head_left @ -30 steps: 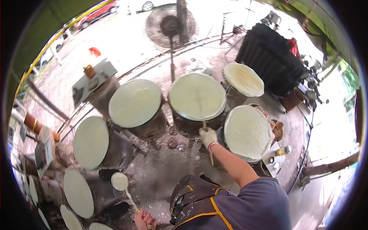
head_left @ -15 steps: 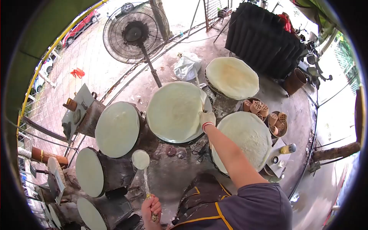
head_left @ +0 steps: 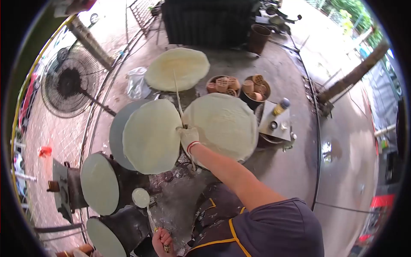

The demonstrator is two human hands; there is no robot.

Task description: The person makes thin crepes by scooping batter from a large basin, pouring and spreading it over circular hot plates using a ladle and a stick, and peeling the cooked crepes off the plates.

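Observation:
My left hand (head_left: 162, 240), bare and closed, grips a ladle (head_left: 141, 198) with pale batter in its round bowl. My gloved right hand (head_left: 188, 136) is closed around a long thin stick (head_left: 177, 95) that extends beyond both sides of it. A thin pale crepe (head_left: 150, 137) lies off-centre over a round griddle (head_left: 116, 124), leaving the griddle's left side bare. The crepe's right edge meets my right hand; whether the fingers also pinch it, I cannot tell. On the right, beside this hand, is another round griddle covered by a pale crepe (head_left: 222, 128).
Another crepe (head_left: 177, 68) covers the back griddle. Further round griddles (head_left: 100, 184) stand at left. Two tubs of clay-coloured perforated pieces (head_left: 222, 85), a small stand with a bottle (head_left: 281, 106), a fan (head_left: 69, 82) and a black-covered table (head_left: 209, 21) surround the area.
The view has turned to the right. The crepe by my right hand has shifted rightward on its griddle, baring the left side. My left hand still holds the ladle.

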